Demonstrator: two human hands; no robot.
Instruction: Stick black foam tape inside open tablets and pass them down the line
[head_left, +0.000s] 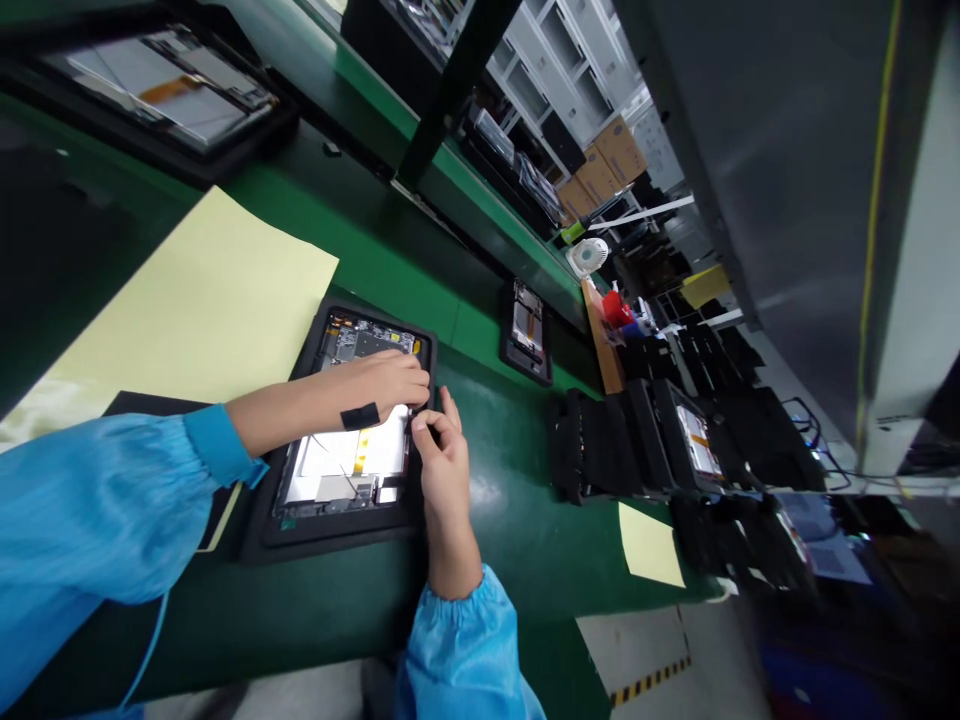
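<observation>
An opened tablet-like device (345, 455) with bare circuit boards and silvery panels lies in a black foam tray (270, 535) on the green bench. My left hand (390, 385) reaches across the device from the left, fingers curled down at its right edge; a black strip (360, 416) lies on the back of this hand near the wrist. My right hand (444, 445) is beside the tray's right edge, thumb and index finger pinched together close to the left fingertips. What either pinch holds is too small or hidden to name.
Yellow sheets (225, 290) and a black panel (142, 403) lie left of the tray. Similar devices in trays sit at the upper left (187, 95) and farther along (527, 330). Black trays (611, 445) stand stacked at right, near a small yellow sheet (650, 545).
</observation>
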